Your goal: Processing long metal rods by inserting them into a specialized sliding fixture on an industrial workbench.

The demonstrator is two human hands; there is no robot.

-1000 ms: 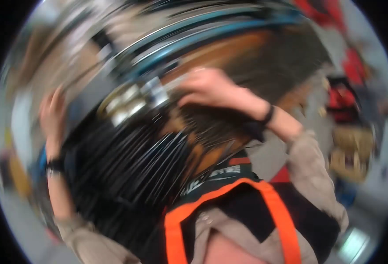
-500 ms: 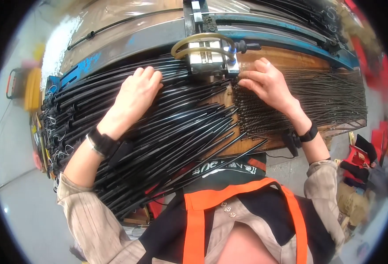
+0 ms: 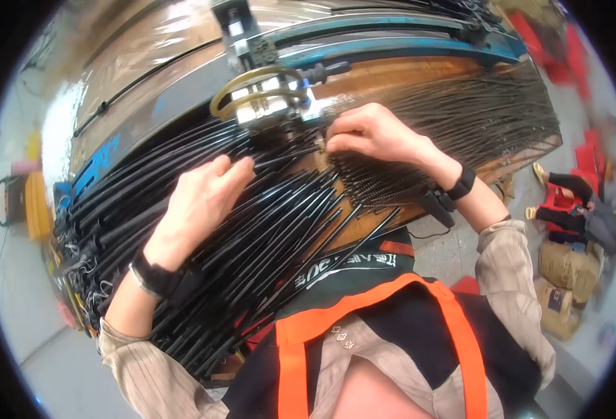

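Long black tubes (image 3: 252, 230) lie in a thick pile on the left and centre of the workbench. Over the pile, my left hand (image 3: 206, 202) is closed, its curled fingers on a black tube that runs toward the right. My right hand (image 3: 377, 136) is pinched, thumb against fingers, at the left ends of a bundle of thin dark wires (image 3: 461, 115) with coiled-looking ends. Whatever sits between those fingertips is hidden. Between and just beyond both hands stands a small metal machine head (image 3: 266, 108) with a looped yellowish hose (image 3: 234, 94).
A blue metal rail (image 3: 398, 49) crosses the far side of the bench. Bare wooden bench top (image 3: 384, 216) shows near the front edge. An orange-yellow case (image 3: 38, 206) stands at far left. Bags (image 3: 569, 269) and red items lie on the floor at right.
The view has turned, so the bench and machine appear farther left. My right hand has closed into a tighter pinch and moved lower beside the machine. My left hand stays curled over the tubes.
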